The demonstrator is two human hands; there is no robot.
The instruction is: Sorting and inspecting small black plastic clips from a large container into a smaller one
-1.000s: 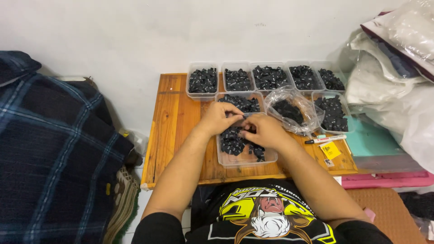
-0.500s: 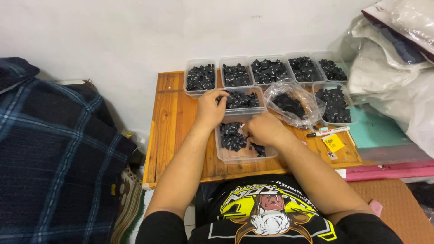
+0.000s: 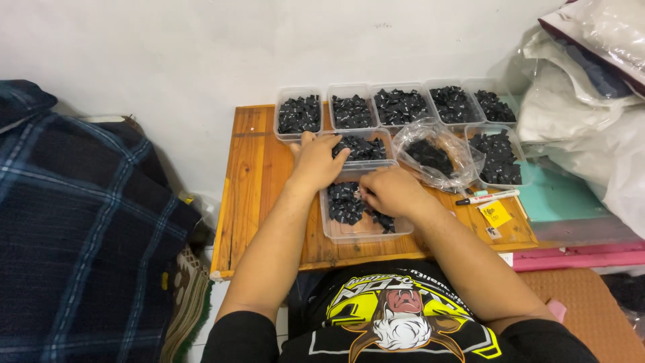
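My left hand (image 3: 316,161) lies flat, fingers apart, against the second tray (image 3: 361,148); my right hand (image 3: 390,191) curls over the black pieces (image 3: 346,205) in the near tray (image 3: 363,228) on the bench (image 3: 259,175). I cannot tell if it pinches any. Best to lift few pieces, low over the tray.

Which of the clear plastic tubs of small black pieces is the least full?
The front tub, under the right hand: its near half shows bare bottom, while the others are nearly covered.

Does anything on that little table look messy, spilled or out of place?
Nothing looks spilled: the black pieces sit inside their clear tubs. Only a crumpled plastic bag of pieces lies loose among them, and a marker rests askew beside a yellow note.
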